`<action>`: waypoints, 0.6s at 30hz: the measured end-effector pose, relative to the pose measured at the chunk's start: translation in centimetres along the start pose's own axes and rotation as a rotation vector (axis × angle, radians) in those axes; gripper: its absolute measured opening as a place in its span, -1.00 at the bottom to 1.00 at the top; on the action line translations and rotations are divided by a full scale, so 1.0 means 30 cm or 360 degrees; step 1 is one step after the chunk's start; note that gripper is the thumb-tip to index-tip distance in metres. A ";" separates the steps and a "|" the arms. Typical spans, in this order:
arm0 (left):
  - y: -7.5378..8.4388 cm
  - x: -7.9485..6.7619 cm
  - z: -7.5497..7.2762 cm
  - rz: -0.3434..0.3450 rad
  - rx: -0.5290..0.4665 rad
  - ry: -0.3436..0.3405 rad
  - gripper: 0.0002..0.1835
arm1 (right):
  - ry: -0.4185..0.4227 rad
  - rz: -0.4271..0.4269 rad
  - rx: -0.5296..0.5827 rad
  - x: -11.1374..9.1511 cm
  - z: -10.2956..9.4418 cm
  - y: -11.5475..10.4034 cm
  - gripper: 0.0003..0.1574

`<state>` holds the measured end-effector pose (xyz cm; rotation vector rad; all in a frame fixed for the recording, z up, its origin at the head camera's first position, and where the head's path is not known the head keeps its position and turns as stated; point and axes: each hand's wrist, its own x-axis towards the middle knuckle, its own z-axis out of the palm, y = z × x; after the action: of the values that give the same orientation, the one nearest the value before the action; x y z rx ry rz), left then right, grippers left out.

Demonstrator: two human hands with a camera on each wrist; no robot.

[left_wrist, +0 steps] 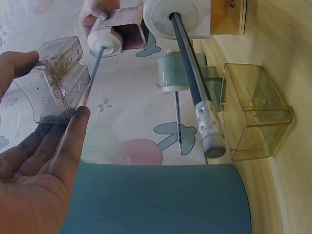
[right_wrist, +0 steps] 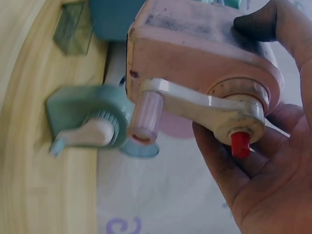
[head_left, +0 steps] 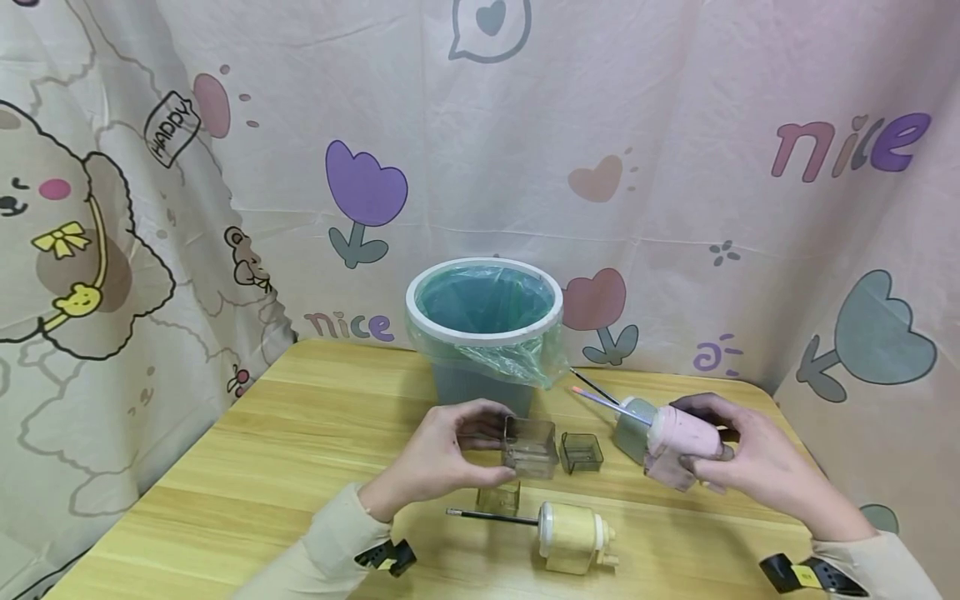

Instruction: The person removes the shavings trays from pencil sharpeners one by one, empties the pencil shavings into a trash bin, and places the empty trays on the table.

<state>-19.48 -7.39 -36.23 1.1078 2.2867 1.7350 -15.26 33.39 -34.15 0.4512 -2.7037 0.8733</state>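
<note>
My left hand (head_left: 450, 450) holds a clear plastic shavings drawer (head_left: 531, 448) between thumb and fingers, above the table. Brownish bits show inside the drawer (left_wrist: 63, 61) in the left wrist view. In my right hand (head_left: 757, 458) is a pink crank pencil sharpener (head_left: 686, 437), raised and tilted, its crank (right_wrist: 195, 105) facing the right wrist camera. A pencil (head_left: 607, 402) sticks out of its front. A yellow sharpener (head_left: 573, 542) with a black pencil (head_left: 491, 517) stands nearest me. Behind the pink one is a green sharpener (head_left: 633, 429), also with a pencil.
A bin (head_left: 483, 379) with a white rim and green liner stands at the back of the wooden table (head_left: 300, 467). Two more drawers, one greyish (head_left: 582, 452) and one yellowish (head_left: 498, 500), lie in front of it. Printed curtains (head_left: 487, 167) hang behind the table.
</note>
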 end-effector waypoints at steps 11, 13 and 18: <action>0.008 -0.012 -0.023 0.0022 -0.0002 -0.0001 -0.39 | 0.0021 0.0014 0.0011 -0.044 -0.020 0.170 -0.21; 0.007 -0.014 -0.027 0.0027 0.0016 0.0010 -0.39 | 0.0012 0.0029 0.0003 -0.053 -0.024 0.192 -0.21; 0.008 -0.019 -0.034 0.0014 0.0028 0.0025 -0.38 | 0.0004 0.0050 -0.0002 -0.073 -0.032 0.243 -0.21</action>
<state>-19.41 -8.53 -35.84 1.1128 2.3144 1.7365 -15.80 40.03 -37.94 0.4079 -2.7161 0.8797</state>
